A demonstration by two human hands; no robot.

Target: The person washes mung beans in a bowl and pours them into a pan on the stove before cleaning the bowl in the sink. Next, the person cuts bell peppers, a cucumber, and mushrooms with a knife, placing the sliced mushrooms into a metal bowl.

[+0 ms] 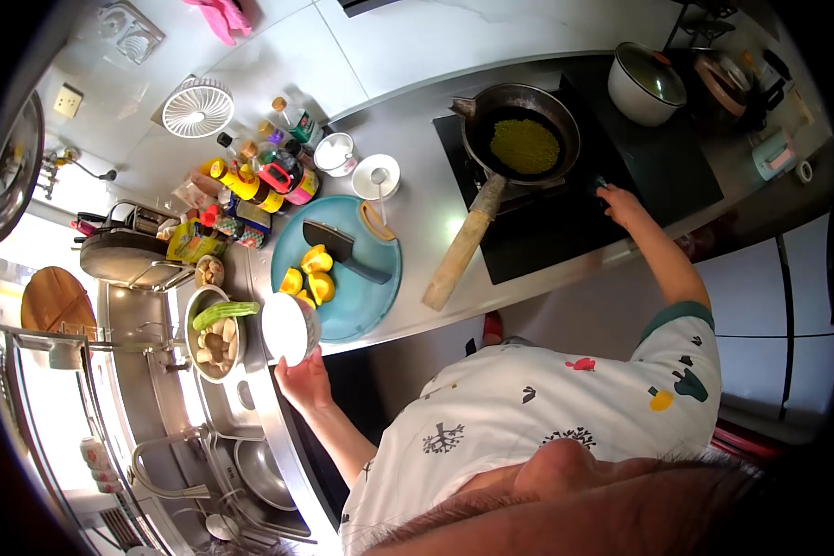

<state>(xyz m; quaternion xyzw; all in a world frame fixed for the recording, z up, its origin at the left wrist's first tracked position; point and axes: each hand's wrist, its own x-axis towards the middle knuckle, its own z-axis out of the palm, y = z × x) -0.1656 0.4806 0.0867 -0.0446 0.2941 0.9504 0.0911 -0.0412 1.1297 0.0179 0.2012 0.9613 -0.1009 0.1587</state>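
Observation:
My left hand (304, 382) grips a white bowl (285, 326) by its side, at the counter edge beside the blue cutting board (380, 292). Yellow pieces of what looks like squash or pepper (319, 259) lie on that board, next to a cleaver (332, 243). At the front right of the cooktop, my right hand (622, 206) has its fingers closed on a small dark stove knob (599, 185). A wok (473, 139) with yellowish-green oil (525, 146) inside sits on the burner, its wooden handle (463, 250) reaching over the counter.
A white lidded pot (646, 88) stands right of the wok. Behind the board are seasoning bottles (250, 185) and a small white bowl with a spoon (374, 174). Over the sink at left, a metal bowl (202, 357) holds a green gourd (224, 315) and pale chunks.

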